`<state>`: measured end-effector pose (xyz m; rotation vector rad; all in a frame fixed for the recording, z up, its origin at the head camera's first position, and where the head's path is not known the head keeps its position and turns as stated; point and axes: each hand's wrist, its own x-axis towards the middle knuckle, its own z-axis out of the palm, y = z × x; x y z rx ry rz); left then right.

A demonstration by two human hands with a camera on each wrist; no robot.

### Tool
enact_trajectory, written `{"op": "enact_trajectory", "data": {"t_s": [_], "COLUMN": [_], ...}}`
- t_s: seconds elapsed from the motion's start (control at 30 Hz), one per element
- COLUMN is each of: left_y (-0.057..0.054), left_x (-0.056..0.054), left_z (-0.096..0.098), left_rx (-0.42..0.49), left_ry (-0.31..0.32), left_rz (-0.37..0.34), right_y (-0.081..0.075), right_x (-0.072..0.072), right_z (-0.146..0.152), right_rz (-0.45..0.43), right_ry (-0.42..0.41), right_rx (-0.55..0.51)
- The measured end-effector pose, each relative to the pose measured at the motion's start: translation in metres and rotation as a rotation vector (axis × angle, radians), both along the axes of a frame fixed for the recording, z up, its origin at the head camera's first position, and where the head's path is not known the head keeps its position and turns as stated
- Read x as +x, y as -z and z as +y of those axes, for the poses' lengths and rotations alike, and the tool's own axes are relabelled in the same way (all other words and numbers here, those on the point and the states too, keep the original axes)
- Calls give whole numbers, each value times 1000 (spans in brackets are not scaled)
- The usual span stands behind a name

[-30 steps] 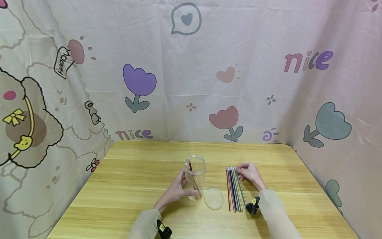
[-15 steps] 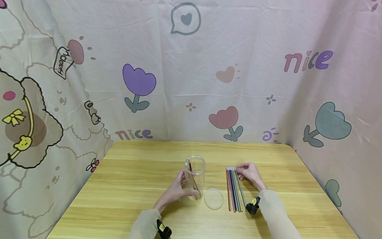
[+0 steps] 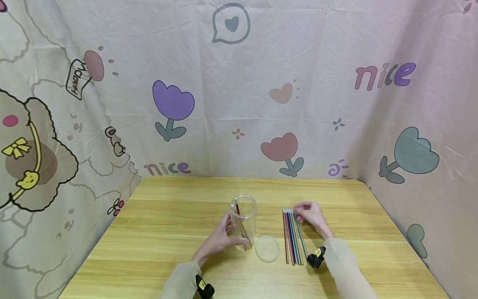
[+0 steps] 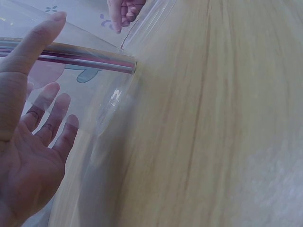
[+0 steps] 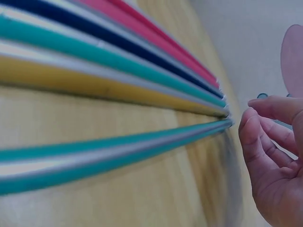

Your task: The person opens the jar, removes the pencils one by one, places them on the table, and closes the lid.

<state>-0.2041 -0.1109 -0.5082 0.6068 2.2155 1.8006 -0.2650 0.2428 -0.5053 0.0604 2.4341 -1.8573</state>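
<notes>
A clear plastic jar (image 3: 250,226) stands uncapped on the table. My left hand (image 3: 218,241) holds it low on its side, with the thumb in front and the fingers round the back. Through its wall show a few pencils (image 4: 90,59), red and gold, leaning inside. Right of the jar, several striped pencils (image 3: 290,236) lie side by side, the green one (image 5: 113,153) at the right slightly splayed from the others. My right hand (image 3: 311,214) hovers by their far ends, fingers loosely curled, thumb and index tips close together; the right wrist view shows a small gap to the pencils.
A round clear lid (image 3: 267,249) lies flat between the jar and the loose pencils. The wooden table (image 3: 168,207) ends at a printed cloth backdrop (image 3: 224,145) behind and at both sides. Each wrist wears a small black camera (image 3: 316,257).
My right hand has lifted very slightly at the pencils' far ends. The left hand, jar and pencils have stayed in place; the head view has shifted a little.
</notes>
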Motion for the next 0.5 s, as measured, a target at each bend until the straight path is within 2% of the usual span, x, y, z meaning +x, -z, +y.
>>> {"op": "enact_trajectory", "data": {"t_s": [0.17,0.37,0.5], "left_y": [1,0,-1], "left_x": [0,0,0], "left_z": [0,0,1], "left_rx": [1,-3,-9], "left_ry": [-3,-8,-11], "left_rz": [-5,-1,-5], "right_y": [-11,-25,-43], "right_x": [-1,-3,1], "right_z": [-3,-11,-25], "right_rz": [66,231,295], "right_ry": [-4,-30,-69], "right_rx": [-1,-38,-74]}}
